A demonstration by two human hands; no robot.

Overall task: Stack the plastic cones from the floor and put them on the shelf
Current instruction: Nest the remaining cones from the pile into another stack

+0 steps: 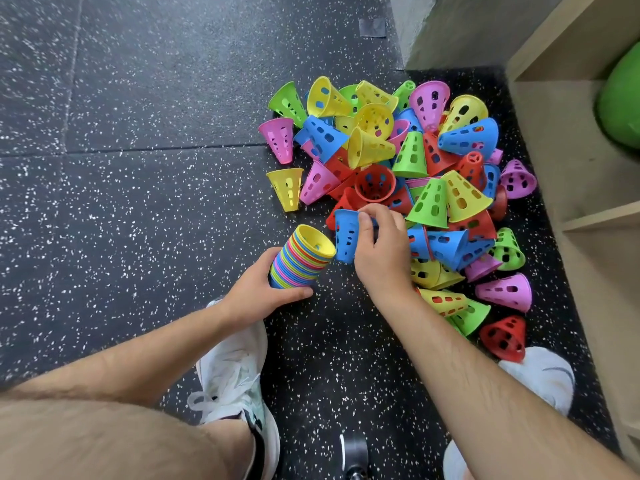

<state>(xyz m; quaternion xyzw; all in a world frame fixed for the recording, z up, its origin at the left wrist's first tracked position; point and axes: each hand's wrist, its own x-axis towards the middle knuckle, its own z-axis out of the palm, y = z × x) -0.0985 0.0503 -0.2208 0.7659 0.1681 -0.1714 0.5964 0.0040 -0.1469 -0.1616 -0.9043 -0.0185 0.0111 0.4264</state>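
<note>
A heap of loose perforated plastic cones (408,161) in yellow, green, blue, pink and red lies on the dark speckled floor. My left hand (263,292) grips a nested stack of cones (301,258), tilted, with a yellow cone on top and its open mouth facing the heap. My right hand (377,247) pinches a single blue cone (346,235) between thumb and fingers, right beside the mouth of the stack. The wooden shelf (568,161) stands at the right.
A green ball (620,98) sits inside the shelf's upper compartment. My two white shoes (232,368) stand on the floor (138,188) below the hands, the right one (540,375) beside a red cone. A wall corner rises behind the heap.
</note>
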